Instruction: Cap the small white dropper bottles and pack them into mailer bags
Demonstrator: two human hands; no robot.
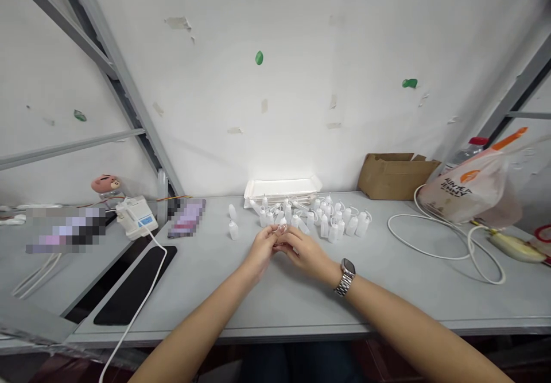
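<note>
My left hand [262, 251] and my right hand [307, 249] meet at the middle of the grey table, fingers closed together. Between the fingertips shows a small white plastic bottle [283, 222], mostly covered by the fingers. Just beyond the hands stands a crowd of similar small translucent bottles [333, 232], several with thin white cap straps. Left of the left hand, one such bottle [233, 231] stands upright, with another white piece [232, 211] behind it. A wristwatch [345, 277] is on my right wrist.
A white tray [282, 186] lies against the wall. To the right are a brown cardboard box [396, 177], a plastic bag [467, 185] and a looped white cable [430, 256]. On the left sit a power strip [136, 216], a blurred phone-like object [186, 218] and a black mat [135, 285].
</note>
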